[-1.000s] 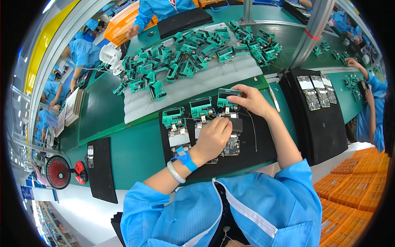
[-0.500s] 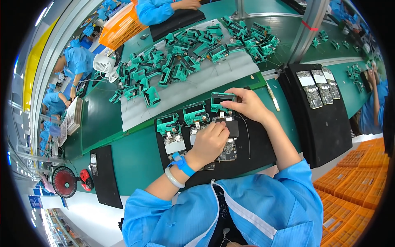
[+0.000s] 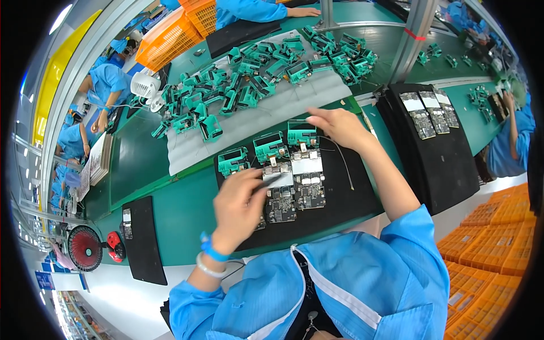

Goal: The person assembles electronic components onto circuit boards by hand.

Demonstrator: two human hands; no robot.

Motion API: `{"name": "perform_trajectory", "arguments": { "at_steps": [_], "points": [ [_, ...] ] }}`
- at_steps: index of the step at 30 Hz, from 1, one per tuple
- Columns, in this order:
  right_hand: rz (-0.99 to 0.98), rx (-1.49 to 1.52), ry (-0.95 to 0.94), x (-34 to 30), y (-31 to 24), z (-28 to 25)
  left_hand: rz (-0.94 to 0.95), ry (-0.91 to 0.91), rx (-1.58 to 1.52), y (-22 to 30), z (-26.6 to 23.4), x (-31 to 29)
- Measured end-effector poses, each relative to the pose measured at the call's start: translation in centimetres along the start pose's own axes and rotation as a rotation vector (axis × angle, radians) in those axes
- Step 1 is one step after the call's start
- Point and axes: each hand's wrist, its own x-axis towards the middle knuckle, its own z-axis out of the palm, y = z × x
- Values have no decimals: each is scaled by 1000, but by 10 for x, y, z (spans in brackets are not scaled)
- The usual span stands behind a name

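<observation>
The person's left hand (image 3: 237, 207) pinches a dark flat piece (image 3: 271, 181), blurred, between thumb and fingers, over the middle circuit board (image 3: 281, 205) on the black mat (image 3: 351, 190). The right hand (image 3: 340, 129) is at the upper right corner of the rightmost green housing (image 3: 302, 135) in the near row, its fingers extended close together; whether they grip or touch it cannot be told. The right-hand circuit board (image 3: 310, 195) lies below that housing, between the hands.
</observation>
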Motion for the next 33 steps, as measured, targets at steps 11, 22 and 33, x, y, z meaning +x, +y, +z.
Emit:
{"name": "perform_trajectory", "arguments": {
  "at_steps": [11,22,33],
  "points": [
    [321,321,49,-121,8,-28,-1018,155,-805,-34,-61,-110],
    [591,937,-146,-113,16,-31,-1024,288,-1133,-40,-44,-90],
    [334,1162,-52,-83,-54,-14,-861,357,-1261,-58,-65,-107]
  ]
}}
